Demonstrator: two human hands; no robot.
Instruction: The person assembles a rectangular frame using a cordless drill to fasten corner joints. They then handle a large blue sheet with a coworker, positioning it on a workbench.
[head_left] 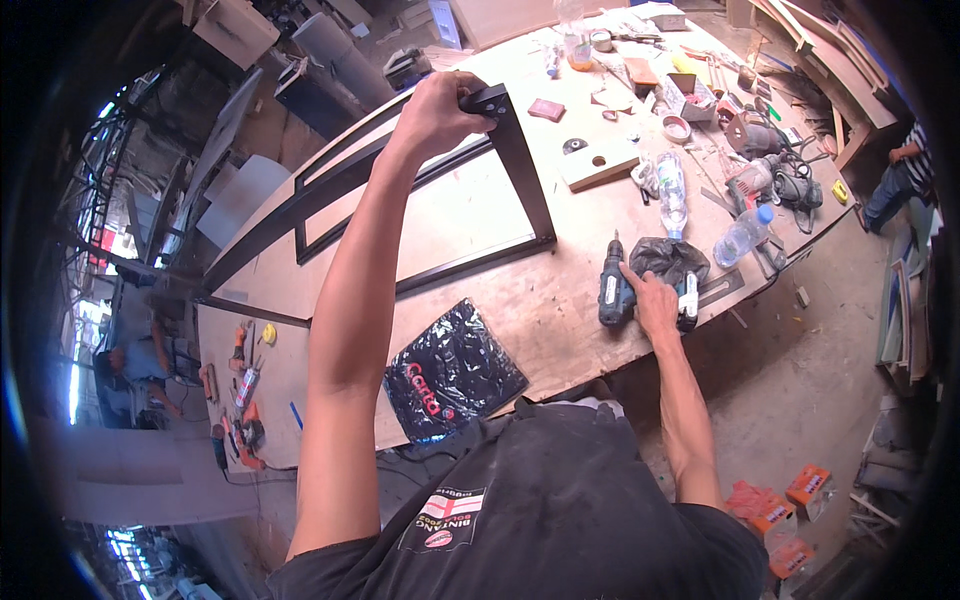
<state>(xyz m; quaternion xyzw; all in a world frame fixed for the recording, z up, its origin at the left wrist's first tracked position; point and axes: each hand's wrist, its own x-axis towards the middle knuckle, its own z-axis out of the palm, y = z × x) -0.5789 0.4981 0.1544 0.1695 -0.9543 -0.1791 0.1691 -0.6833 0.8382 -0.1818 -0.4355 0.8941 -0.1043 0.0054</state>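
A black rectangular frame [527, 180], with long rails and cross bars, stands on the wooden worktable [570, 350]. My left hand [440, 112] is closed around its raised far corner, with the fingertips partly hidden behind the bar. On the right, a dark cordless drill [614, 292] lies on its side near the table's front edge. My right hand [655, 303] wraps its handle between body and battery, the forefinger stretched along toward the chuck end. Beside the drill sits a crumpled black plastic bag [668, 258]. A shiny black plastic package [455, 375] lies flat between my arms.
Plastic bottles [672, 195], power tools [755, 180] and a wooden block with a hole [600, 163] crowd the table's right side. Hand tools [243, 390] and a yellow tape measure [268, 334] lie at left. Orange boxes [775, 515] sit on the floor. Other people are at both sides.
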